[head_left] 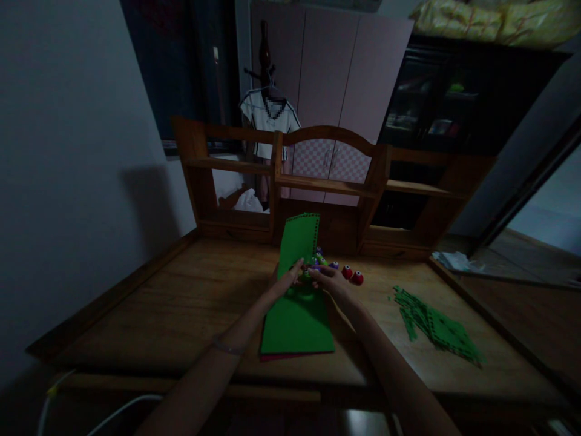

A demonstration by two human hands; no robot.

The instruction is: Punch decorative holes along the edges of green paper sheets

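Bare desk (181,303) left — punches (353,275), green scraps (436,327) right, shelf (327,184) behind.

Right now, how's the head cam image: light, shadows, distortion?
Head view: dim overall, with a blue-grey cast; brighter only at the far right edge. Wide-angle bending bows the desk edges and walls. A soft shadow of the hutch falls on the left wall. Both hands, left hand and right hand, are small, so finger detail is murky.

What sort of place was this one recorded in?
Probably a room in a home, used for crafts: a wooden desk with a shelf hutch, a pink wardrobe behind, and a shirt on a coat stand. Both hands work on green sheet.
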